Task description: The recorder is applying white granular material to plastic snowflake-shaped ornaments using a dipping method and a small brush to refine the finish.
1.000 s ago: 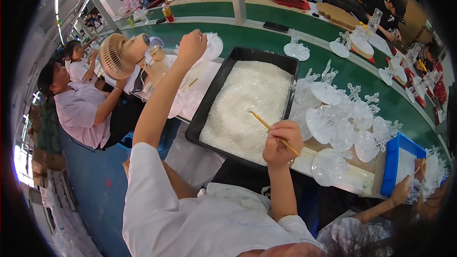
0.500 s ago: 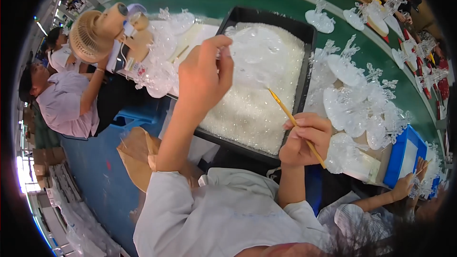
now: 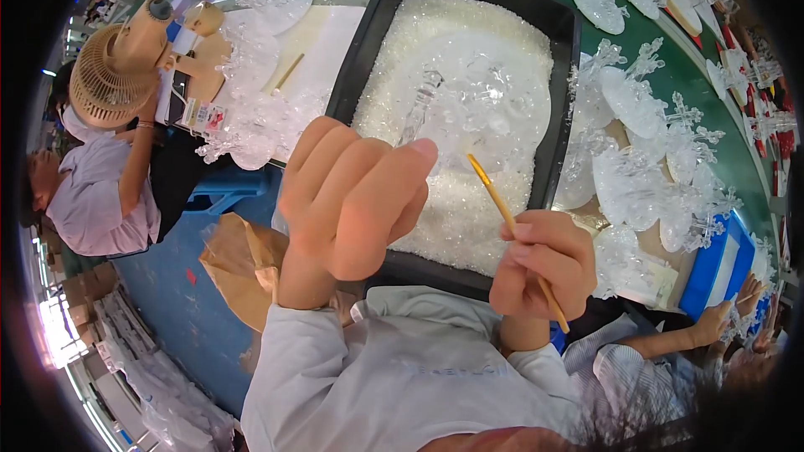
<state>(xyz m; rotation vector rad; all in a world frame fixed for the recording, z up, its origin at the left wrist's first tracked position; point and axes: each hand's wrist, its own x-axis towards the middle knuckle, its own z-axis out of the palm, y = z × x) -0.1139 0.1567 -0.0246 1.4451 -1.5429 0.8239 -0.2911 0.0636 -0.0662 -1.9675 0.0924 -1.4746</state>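
Observation:
My left hand [image 3: 352,201] is closed, with thumb and fingertips at the lower left of a clear plastic ornament [image 3: 502,88]. This piece has a round disc base and an upright glassy stem, and it is over the white granules [image 3: 452,238] in a black tray [image 3: 563,109]. How the fingertips grip it is partly hidden by the hand itself. My right hand [image 3: 544,264] is closed around a thin paintbrush [image 3: 494,192] with a yellow handle. The brush tip points up and left, close to the lower edge of the disc.
Several clear ornaments [image 3: 645,176] crowd the table at right, beside a blue bin [image 3: 712,272]. More ornaments [image 3: 251,117] lie at left near a beige fan [image 3: 109,75]. A brown paper bag [image 3: 239,272] is at my left. People sit on both sides.
My left hand has come down and nearer, now below the ornament's stem. My right hand still holds the paintbrush and has shifted slightly. The view has moved, so the tray appears higher and larger.

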